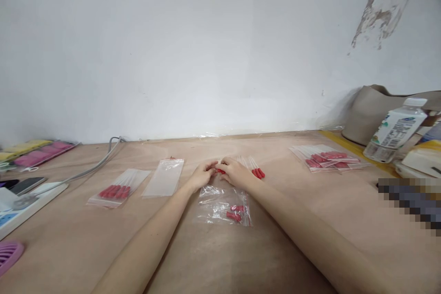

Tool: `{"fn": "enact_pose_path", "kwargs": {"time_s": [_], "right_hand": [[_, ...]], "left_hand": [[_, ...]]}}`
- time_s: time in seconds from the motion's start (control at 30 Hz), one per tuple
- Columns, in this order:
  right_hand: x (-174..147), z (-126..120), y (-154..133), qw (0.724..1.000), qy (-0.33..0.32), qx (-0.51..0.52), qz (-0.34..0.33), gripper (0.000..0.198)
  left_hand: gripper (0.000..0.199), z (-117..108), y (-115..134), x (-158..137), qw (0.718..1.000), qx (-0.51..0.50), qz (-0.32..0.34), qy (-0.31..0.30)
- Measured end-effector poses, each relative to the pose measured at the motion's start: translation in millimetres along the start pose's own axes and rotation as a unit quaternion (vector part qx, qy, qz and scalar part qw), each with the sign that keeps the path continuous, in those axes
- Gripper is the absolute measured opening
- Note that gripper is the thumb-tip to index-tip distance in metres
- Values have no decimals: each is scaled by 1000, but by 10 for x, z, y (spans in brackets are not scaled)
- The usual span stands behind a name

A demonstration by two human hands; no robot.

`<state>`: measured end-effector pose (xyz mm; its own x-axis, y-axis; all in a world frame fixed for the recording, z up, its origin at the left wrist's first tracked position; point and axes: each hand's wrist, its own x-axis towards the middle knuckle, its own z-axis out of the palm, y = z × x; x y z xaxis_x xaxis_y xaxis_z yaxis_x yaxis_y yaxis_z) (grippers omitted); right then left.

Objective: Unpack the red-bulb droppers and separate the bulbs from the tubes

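Note:
My left hand (pixel 202 175) and my right hand (pixel 237 173) meet at the middle of the table, both closed around a red-bulbed dropper (pixel 220 171); its clear stem is hard to see. Right beside my right hand lie several more droppers (pixel 258 173) with red bulbs toward me. Just below both hands a clear zip bag (pixel 215 209) lies flat with a couple of red bulbs in it. To the left are a flat zip bag (pixel 163 178) and a zip bag of droppers (pixel 117 188).
Filled zip bags of droppers (pixel 327 158) are stacked at the right. Farther right stand a plastic bottle (pixel 396 128) and a grey-beige container (pixel 361 117). On the left lie a power strip (pixel 37 206) with a grey cable (pixel 93 170), a phone (pixel 27 185) and pink and yellow packs (pixel 44 152).

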<state>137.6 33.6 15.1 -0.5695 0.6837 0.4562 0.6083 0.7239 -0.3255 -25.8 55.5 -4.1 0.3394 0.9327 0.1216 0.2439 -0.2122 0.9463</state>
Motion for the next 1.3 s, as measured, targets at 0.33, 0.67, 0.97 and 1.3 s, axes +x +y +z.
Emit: {"fn": "enact_pose_path", "kwargs": {"time_s": [0.33, 0.67, 0.97, 1.3], "right_hand": [[-299, -183, 134, 986, 124, 93, 54, 16], [-994, -299, 38, 979, 90, 142, 119, 12], [-1082, -259, -153, 971, 37, 188, 143, 10], [-969, -281, -309, 977, -63, 202, 22, 21]], "left_hand": [[32, -16, 103, -101, 998, 49, -2, -30], [64, -64, 277, -210, 987, 161, -18, 1], [36, 154, 445, -984, 930, 276, 207, -126], [52, 238, 358, -1094, 881, 418, 154, -159]]}}
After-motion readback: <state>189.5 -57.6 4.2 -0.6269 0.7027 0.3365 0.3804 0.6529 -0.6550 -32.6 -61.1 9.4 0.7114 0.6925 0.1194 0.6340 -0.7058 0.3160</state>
